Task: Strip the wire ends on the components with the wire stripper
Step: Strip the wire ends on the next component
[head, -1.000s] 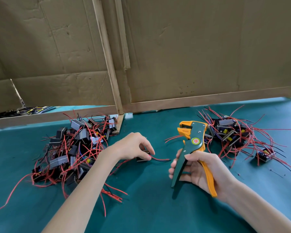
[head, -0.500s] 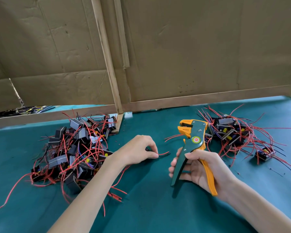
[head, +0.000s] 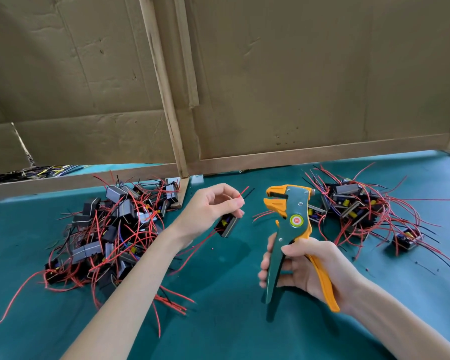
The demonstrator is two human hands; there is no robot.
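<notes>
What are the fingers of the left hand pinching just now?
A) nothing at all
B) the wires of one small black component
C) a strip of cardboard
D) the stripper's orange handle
B: the left hand pinches red and black wire ends, their component just below; the right hand holds the wire stripper.

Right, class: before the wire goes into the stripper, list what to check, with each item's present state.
1. Right hand grips the stripper by both handles: ok.
2. Stripper jaws open: ok.
3. Left hand pinches the wire, end sticking out: ok.
4. Wire end between the jaws: not ok, it is apart from them, to their left.
5. Component hangs below the left hand, away from the jaws: ok.
6. Wire end unstripped: cannot tell, too small.
</notes>
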